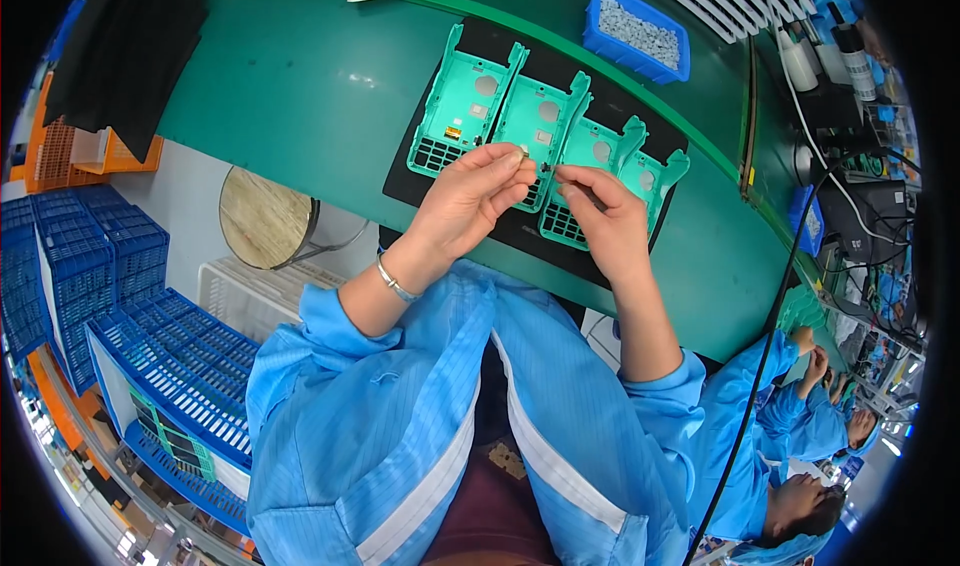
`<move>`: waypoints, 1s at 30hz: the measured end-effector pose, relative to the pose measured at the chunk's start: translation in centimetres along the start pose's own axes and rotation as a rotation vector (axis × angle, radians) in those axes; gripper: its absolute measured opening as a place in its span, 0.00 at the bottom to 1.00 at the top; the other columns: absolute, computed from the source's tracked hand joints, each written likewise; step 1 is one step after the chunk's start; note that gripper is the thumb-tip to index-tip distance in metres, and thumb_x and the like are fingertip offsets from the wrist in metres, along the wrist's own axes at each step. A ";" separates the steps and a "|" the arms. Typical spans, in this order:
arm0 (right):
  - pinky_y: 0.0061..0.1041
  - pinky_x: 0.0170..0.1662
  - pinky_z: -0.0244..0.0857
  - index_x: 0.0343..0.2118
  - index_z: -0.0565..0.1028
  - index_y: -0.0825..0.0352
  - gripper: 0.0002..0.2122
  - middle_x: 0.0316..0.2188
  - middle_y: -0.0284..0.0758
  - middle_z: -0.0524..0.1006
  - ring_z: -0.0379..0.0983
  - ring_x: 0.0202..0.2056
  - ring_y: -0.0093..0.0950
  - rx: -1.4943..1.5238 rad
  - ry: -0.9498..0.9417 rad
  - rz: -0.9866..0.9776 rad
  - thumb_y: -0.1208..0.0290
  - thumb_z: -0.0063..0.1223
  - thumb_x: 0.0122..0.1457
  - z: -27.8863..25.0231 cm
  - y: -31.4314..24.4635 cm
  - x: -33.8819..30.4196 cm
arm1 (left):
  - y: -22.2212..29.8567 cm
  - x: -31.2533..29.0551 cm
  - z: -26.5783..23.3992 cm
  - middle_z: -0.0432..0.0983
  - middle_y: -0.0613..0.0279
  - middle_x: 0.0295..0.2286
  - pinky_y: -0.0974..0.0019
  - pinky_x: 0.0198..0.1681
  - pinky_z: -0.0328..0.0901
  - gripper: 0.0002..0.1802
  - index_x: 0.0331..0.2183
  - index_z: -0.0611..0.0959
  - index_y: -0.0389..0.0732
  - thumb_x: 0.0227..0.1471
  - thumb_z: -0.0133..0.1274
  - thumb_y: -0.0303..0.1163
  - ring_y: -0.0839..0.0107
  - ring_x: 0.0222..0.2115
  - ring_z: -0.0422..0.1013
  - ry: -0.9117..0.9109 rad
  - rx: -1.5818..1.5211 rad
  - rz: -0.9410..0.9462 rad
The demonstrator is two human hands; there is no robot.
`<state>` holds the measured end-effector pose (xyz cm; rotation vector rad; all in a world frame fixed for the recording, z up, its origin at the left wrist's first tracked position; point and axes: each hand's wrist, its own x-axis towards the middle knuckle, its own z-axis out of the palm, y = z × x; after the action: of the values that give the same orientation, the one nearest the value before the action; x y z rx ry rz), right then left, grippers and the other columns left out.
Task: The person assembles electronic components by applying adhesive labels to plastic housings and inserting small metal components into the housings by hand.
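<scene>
- Four green housings (548,131) lie in a row on the desk (300,86), how many finished unclear.
- Left hand (470,201) and right hand (600,216) each pinch a tiny part (543,167) above them; fitting seems pending.

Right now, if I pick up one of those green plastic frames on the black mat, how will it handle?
The green frame looks like thin moulded plastic with cut-outs, so probably light and fairly stiff. It lies flat on the black mat, so unlikely to roll. Its thin corner tabs might snap if squeezed.
</scene>
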<state>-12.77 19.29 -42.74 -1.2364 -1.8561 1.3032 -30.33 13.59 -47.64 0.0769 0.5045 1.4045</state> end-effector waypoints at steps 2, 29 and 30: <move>0.19 0.39 0.67 0.38 0.78 0.67 0.08 0.33 0.34 0.78 0.73 0.33 0.20 0.007 0.010 -0.017 0.77 0.54 0.55 0.4 -0.3 0.0 | 0.0 -0.2 0.6 0.76 0.59 0.34 0.74 0.40 0.71 0.10 0.40 0.77 0.35 0.56 0.52 0.29 0.75 0.35 0.74 0.042 -0.004 0.006; 0.23 0.31 0.67 0.29 0.79 0.69 0.11 0.22 0.37 0.79 0.74 0.24 0.23 -0.421 -0.006 0.355 0.65 0.55 0.51 -1.4 1.1 2.8 | -0.7 -0.9 -0.2 0.72 0.52 0.42 0.64 0.49 0.66 0.19 0.51 0.70 0.32 0.61 0.41 0.31 0.67 0.44 0.70 0.057 0.000 0.040; 0.23 0.31 0.67 0.29 0.79 0.69 0.11 0.22 0.37 0.79 0.74 0.24 0.23 -0.422 -0.007 0.356 0.65 0.55 0.51 -1.4 1.3 3.1 | -0.5 -1.1 -0.1 0.73 0.52 0.42 0.65 0.48 0.67 0.18 0.50 0.71 0.33 0.61 0.42 0.31 0.68 0.44 0.70 0.074 0.054 0.048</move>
<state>-12.48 22.85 -43.59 -1.8516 -2.0490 1.1138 -30.01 12.40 -47.56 0.0811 0.6053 1.4447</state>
